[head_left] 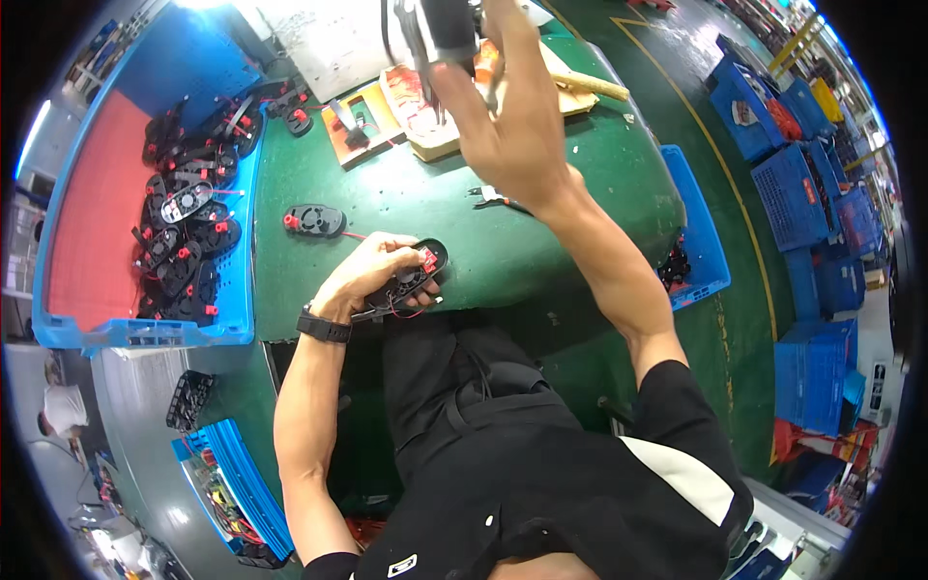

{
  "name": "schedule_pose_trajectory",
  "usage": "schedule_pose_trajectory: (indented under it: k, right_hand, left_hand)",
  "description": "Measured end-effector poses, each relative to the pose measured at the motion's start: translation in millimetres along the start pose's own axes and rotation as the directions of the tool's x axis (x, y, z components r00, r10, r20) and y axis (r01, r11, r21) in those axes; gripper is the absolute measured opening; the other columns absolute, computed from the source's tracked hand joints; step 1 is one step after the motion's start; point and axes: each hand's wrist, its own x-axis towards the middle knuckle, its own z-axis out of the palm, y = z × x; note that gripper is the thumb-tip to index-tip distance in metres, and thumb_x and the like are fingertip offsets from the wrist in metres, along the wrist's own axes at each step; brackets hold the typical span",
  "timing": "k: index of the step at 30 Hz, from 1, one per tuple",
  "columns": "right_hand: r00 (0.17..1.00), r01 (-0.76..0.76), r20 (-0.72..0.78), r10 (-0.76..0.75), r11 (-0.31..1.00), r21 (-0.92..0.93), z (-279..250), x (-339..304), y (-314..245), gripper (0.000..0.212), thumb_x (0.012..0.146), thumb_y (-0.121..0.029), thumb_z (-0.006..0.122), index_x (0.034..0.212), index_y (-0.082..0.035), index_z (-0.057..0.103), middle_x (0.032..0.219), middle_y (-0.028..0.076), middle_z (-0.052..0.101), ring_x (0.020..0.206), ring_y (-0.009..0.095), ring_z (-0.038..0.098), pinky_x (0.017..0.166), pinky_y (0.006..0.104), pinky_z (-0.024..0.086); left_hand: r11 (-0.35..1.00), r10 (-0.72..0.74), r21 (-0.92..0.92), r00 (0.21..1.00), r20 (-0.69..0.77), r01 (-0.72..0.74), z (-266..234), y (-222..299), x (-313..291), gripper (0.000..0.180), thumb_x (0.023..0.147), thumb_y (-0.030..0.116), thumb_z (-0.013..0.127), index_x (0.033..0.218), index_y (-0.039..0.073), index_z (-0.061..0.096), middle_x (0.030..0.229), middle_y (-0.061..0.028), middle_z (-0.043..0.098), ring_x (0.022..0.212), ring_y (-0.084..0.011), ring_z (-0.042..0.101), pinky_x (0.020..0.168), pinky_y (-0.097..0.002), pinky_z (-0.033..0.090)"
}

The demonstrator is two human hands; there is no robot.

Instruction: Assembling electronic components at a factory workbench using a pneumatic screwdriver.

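My left hand [372, 269] is closed around a black oval plastic housing [410, 280] near the table's front edge. A red piece [427, 257] sits at the housing's upper end, under my fingertips, and a thin red wire hangs from it. Raised over the far side of the table, my right hand [517, 135] has its thumb and fingers around the lower part of a black cylindrical tool [450, 29]. Motion blurs both, so its grip is unclear. A similar black housing [317, 220] with a red part lies left of my left hand.
A blue bin [145, 333] full of black housings stands at the left. Behind lie a wooden fixture [365, 126], a yellow tray [440, 145] and a yellowish rod [599, 87]. Pliers [498, 198] rest mid-table. Another blue bin [710, 261] sits beyond the right edge.
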Motion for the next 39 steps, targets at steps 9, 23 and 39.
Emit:
schedule_pose_trajectory:
  k: [9,23,39]
  right_hand:
    - [0.591,0.133,0.659,0.465,0.750,-0.648,-91,-129,76,0.066,0.086,-0.040,0.075,0.135,-0.002,0.052,0.132,0.026,0.051,0.122,0.040,0.049,0.110,0.0482,0.033]
    - [0.558,0.278,0.828,0.051,0.929,-0.244,-53,-112,3,0.042,0.067,-0.018,0.083,0.102,-0.006,0.062,0.090,0.009,0.061,0.082,0.027,0.062,0.073,0.0377,0.051]
    - [0.358,0.427,0.924,0.133,0.857,-0.289,-35,-108,-5,0.030,0.081,-0.026,0.074,0.101,-0.007,0.063,0.079,0.008,0.060,0.075,0.025,0.064,0.068,0.0374,0.051]
  left_hand:
    - [0.996,0.021,0.079,0.996,0.084,-0.028,-2,0,-1,0.021,0.100,0.016,0.058,0.100,-0.003,0.065,0.078,-0.0146,0.072,0.060,-0.0169,0.069,0.053,-0.0256,0.056]
    - [0.990,0.015,0.136,0.996,0.093,-0.028,-4,-7,6,0.024,0.102,0.019,0.057,0.105,-0.004,0.066,0.082,-0.0134,0.073,0.062,-0.0143,0.070,0.054,-0.0241,0.056]
    - [0.990,0.041,0.128,0.993,0.110,-0.055,-9,-10,6,0.025,0.101,0.020,0.058,0.102,-0.003,0.066,0.077,-0.0138,0.073,0.058,-0.0150,0.069,0.052,-0.0251,0.055]
